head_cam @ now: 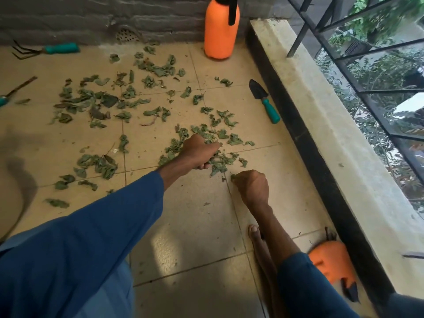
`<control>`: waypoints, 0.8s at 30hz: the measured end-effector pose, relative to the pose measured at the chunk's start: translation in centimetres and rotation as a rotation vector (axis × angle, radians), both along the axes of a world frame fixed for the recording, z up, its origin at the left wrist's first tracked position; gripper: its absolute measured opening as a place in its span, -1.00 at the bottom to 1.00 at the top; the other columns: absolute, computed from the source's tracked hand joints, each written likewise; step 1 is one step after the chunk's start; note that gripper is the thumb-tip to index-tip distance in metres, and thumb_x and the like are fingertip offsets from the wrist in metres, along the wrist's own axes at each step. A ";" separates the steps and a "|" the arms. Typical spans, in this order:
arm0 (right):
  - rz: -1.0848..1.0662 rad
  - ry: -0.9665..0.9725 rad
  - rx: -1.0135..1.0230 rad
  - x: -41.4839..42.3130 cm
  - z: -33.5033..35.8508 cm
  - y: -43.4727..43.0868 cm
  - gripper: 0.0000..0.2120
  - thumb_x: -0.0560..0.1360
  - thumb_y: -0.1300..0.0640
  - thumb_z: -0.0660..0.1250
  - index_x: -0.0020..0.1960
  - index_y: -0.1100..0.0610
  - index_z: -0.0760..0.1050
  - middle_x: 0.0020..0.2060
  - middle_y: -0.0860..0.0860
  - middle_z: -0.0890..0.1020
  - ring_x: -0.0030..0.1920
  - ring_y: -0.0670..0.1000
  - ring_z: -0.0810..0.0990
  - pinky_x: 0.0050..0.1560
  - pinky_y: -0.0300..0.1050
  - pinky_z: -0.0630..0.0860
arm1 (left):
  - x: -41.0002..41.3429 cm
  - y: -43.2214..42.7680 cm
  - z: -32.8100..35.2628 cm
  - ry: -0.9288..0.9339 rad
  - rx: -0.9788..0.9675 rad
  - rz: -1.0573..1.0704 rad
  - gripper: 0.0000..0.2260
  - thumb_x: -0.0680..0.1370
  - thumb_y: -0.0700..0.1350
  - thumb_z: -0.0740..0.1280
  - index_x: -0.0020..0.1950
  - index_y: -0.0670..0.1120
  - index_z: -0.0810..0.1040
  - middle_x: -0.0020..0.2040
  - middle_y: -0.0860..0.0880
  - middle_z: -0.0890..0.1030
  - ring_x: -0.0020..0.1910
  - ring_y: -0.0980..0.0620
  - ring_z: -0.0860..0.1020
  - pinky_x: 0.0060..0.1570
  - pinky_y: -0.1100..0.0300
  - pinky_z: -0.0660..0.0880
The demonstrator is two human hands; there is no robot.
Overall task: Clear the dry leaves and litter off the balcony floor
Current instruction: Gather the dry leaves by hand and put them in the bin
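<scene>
While crouched over the beige tiled balcony floor (195,226), closed the curled fingers of the left hand (199,152) round a bunch of crumpled dry green leaves (220,164) at frame centre; pinched a small leaf scrap (233,177) in the fisted right hand (252,187), just below and to the right. Left most leaves scattered across the upper-left tiles. Judged the likely fault to be brittle leaves crumbling under a tight squeeze and shedding fragments into the tile joints, or slipping from an overfull fist. Risked also a knock against the black trowel with teal handle (263,99), near the pile on its right. Bounded at right by the black-faced concrete kerb (312,157), at top by the grey wall (68,14) and orange plastic sprayer bottle (221,31); found open tile at lower centre.
</scene>
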State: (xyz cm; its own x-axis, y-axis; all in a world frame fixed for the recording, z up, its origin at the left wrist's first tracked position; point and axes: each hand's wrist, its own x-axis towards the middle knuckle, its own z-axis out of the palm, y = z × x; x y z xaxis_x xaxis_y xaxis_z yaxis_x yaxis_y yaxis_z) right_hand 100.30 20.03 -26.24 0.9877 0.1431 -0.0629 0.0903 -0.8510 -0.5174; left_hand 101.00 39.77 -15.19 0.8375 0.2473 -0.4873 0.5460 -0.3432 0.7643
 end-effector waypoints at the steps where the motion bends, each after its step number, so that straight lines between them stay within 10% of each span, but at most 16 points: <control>1: -0.025 0.013 0.047 0.2 -0.1 -0.3 -0.89 0.50 0.20 0.49 0.02 0.10 0.73 -0.08 0.01 0.75 -0.17 -0.06 0.69 -0.12 -0.17 0.62 | -0.1 0.0 0.1 0.004 -0.002 0.001 -0.73 0.63 -0.03 0.36 -0.21 -0.13 0.49 -0.37 -0.02 0.56 -0.55 0.06 0.52 -0.58 0.28 0.39; 7: -0.147 0.080 0.173 3.8 0.9 -1.8 -0.85 0.45 0.13 0.56 0.02 0.06 0.73 -0.13 -0.09 0.74 -0.24 -0.25 0.61 -0.27 -0.45 0.45 | -0.1 0.4 0.6 0.001 -0.049 -0.004 -0.76 0.62 -0.05 0.32 -0.20 -0.11 0.47 -0.38 0.01 0.54 -0.48 0.03 0.55 -0.46 0.22 0.43; 14: 0.047 0.099 -0.070 6.3 0.9 -0.9 -0.91 0.45 0.16 0.55 -0.09 0.13 0.67 -0.01 0.02 0.63 0.06 0.02 0.55 -0.05 -0.12 0.54 | -0.5 1.0 0.7 -0.003 -0.043 -0.001 -0.76 0.64 -0.04 0.32 -0.16 -0.14 0.51 -0.33 -0.05 0.59 -0.52 0.07 0.52 -0.53 0.28 0.43; 24: 0.053 0.036 0.001 4.7 0.0 -1.1 -0.89 0.54 0.25 0.43 0.05 0.17 0.67 -0.07 0.04 0.71 -0.13 -0.03 0.66 -0.05 -0.06 0.67 | -0.7 0.9 1.1 -0.009 -0.030 -0.011 -0.74 0.64 -0.04 0.32 -0.20 -0.13 0.51 -0.37 -0.02 0.58 -0.50 0.05 0.53 -0.51 0.26 0.42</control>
State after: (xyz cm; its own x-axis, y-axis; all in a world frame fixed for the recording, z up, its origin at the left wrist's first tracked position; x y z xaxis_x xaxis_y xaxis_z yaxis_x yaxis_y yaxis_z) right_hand 105.00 18.89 -26.26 0.9759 0.1950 -0.0981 0.1164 -0.8451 -0.5218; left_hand 100.32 40.71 -14.06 0.8447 0.2235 -0.4863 0.5350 -0.3264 0.7793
